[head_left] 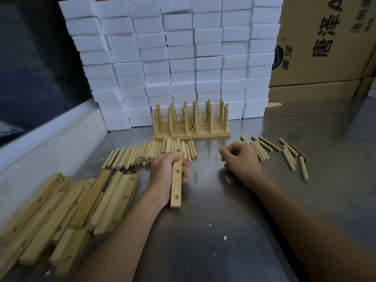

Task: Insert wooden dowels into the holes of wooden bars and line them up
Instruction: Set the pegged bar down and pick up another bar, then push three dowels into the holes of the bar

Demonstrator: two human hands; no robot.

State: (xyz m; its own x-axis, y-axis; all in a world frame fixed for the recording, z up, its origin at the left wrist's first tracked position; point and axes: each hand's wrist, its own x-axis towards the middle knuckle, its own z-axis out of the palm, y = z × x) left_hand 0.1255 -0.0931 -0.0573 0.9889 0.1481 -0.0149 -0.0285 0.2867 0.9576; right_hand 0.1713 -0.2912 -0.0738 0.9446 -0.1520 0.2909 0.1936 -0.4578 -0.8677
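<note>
Beyond both hands, against a wall of white foam blocks [179, 58], stands a row of finished bars [191, 133] lined up side by side, each with dowels standing upright in its holes; how many bars are in that row cannot be counted cleanly from here, but it is several. The left hand [165, 174] grips a bare wooden bar [176, 176] around its middle, the bar pointing away from the person, with its holes showing and all of them empty. The right hand [240, 161] lies near the loose dowels [284, 153] scattered on its outer side, its fingers curled; whether it already pinches a dowel cannot be told. Just ahead of the left hand lies a tidy batch of dowels [150, 153], and to its outer side a big heap of undrilled-looking and drilled bars [61, 216] waits untouched. Judging by that heap against the short finished row, the work looks well under halfway, with the held bar yet to be filled.
</note>
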